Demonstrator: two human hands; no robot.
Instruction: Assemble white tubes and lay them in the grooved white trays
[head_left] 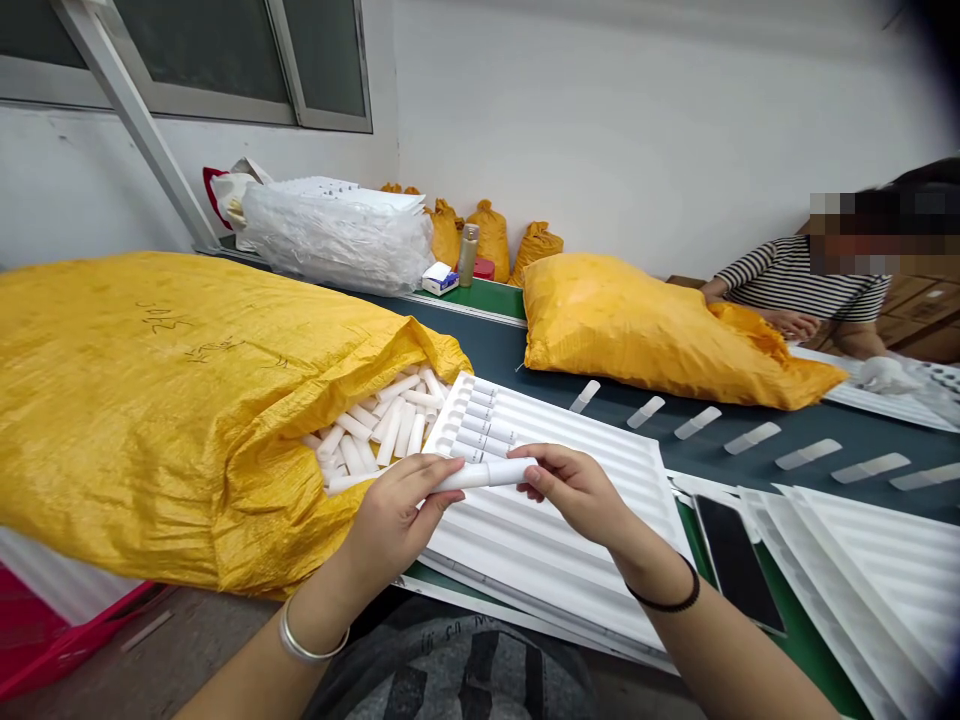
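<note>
Both hands hold one white plastic tube level above a white ribbed tray. My left hand pinches its left end, and my right hand pinches the right end. Several tubes lie in the grooves at the tray's far left corner. Just left of the tray, a big yellow woven sack lies open with a heap of loose white tubes spilling from its mouth.
A dark conveyor belt carries a row of white tubes to the right. A second yellow sack lies on it. More ribbed trays and a black phone lie at right. A person in a striped top sits at far right.
</note>
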